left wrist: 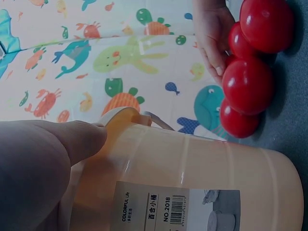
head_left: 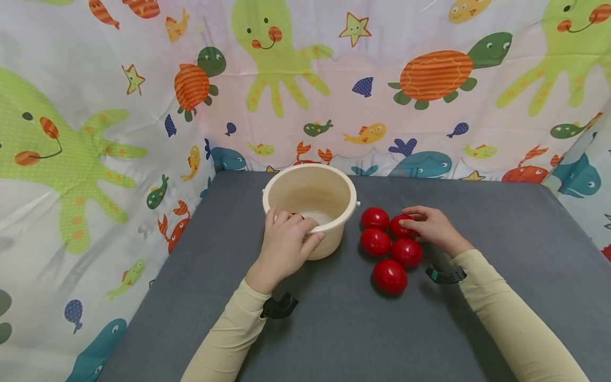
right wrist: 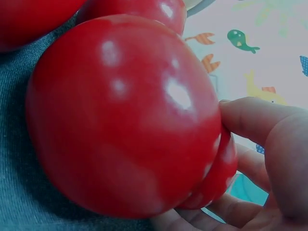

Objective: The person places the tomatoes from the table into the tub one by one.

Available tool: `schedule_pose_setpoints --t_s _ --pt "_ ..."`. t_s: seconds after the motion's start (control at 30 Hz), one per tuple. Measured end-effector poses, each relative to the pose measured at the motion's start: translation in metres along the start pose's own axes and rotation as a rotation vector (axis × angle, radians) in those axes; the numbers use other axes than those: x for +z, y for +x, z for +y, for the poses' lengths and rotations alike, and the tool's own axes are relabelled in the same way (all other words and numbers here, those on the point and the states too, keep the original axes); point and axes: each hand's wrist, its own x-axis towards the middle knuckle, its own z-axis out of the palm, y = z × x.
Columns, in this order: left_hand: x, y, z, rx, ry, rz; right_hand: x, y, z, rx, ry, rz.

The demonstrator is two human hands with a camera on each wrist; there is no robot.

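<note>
A cream plastic bucket (head_left: 330,245) stands near the back of the table. My left hand (head_left: 286,239) grips its near rim, with the thumb (left wrist: 86,139) outside and the fingers reaching inside, largely hidden. Just past the knuckles, a bit of something red (head_left: 297,215) shows inside the bucket. Right of the bucket lie several glossy red tomatoes in a cluster. My right hand (head_left: 436,229) holds the back-right tomato (head_left: 399,226) between thumb and fingers. In the right wrist view a nearer tomato (right wrist: 125,115) covers much of the held one (right wrist: 219,173).
The nearest tomato (head_left: 390,277) sits at the front of the cluster. Beneath everything is a dark grey tabletop (head_left: 334,329). A curtain (head_left: 315,63) printed with sea animals hangs behind and at the sides. Black bands (head_left: 279,306) circle both wrists.
</note>
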Motion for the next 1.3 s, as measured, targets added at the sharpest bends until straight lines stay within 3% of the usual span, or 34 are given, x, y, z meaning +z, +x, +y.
schedule_pose_setpoints --t_s 0.83,1.03,1.3 --pt "0.000 0.000 0.001 0.001 -0.001 0.003 -0.010 -0.002 0.000 -0.026 0.028 0.043" --pt "0.001 0.000 0.000 0.006 0.000 0.007 -0.020 -0.004 -0.012 -0.042 0.071 0.053" --pt "0.001 0.000 0.000 0.000 -0.005 0.002 -0.032 -0.011 -0.045 -0.069 0.083 0.086"
